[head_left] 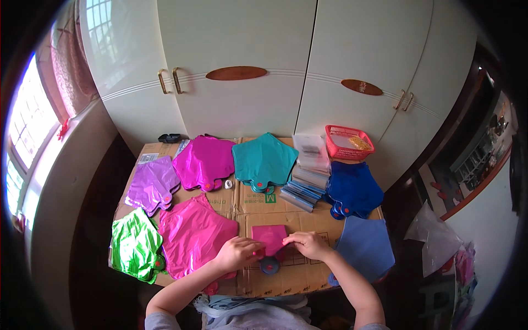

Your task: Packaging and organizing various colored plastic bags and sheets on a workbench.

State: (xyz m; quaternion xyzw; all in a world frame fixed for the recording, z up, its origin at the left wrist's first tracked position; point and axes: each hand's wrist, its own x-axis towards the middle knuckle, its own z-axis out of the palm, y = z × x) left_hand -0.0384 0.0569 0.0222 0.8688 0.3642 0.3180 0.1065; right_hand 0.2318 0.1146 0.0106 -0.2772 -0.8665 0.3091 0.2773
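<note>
At the near side of the table (246,215), the left hand (240,254) and right hand (309,245) are apart, at opposite edges of a folded pink piece (268,235); the right pinches it; the left's grip I cannot tell; a dark disc (269,266) lies at its near edge; pink sheets (193,234) lie leftward, pale blue sheets (366,246) rightward; a red basket (348,154) stands behind.

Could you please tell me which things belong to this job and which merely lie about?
Likely the job's:
- flat pink foil square, between left hand and right hand
- round dark grey piece
- pink foil star

Seemingly lying about:
- red perforated plastic basket
- small white rounded object
</note>
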